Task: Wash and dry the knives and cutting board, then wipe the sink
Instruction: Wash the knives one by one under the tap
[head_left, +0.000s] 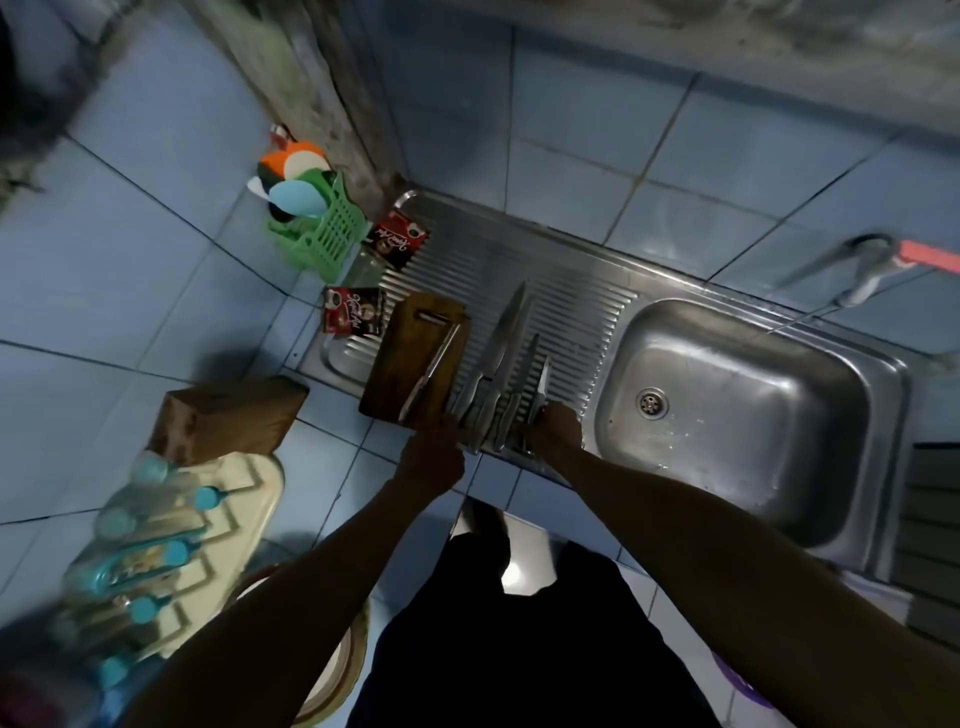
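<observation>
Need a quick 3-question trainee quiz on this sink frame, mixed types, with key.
1. True or false: the cutting board lies in the sink basin.
2. Which hand is at the handle of the knife nearest the basin? A) left hand B) right hand
3. Fill in: a knife rests on top of the ____.

Key:
1. False; it lies on the ribbed drainboard, left of the basin.
2. B
3. cutting board
</observation>
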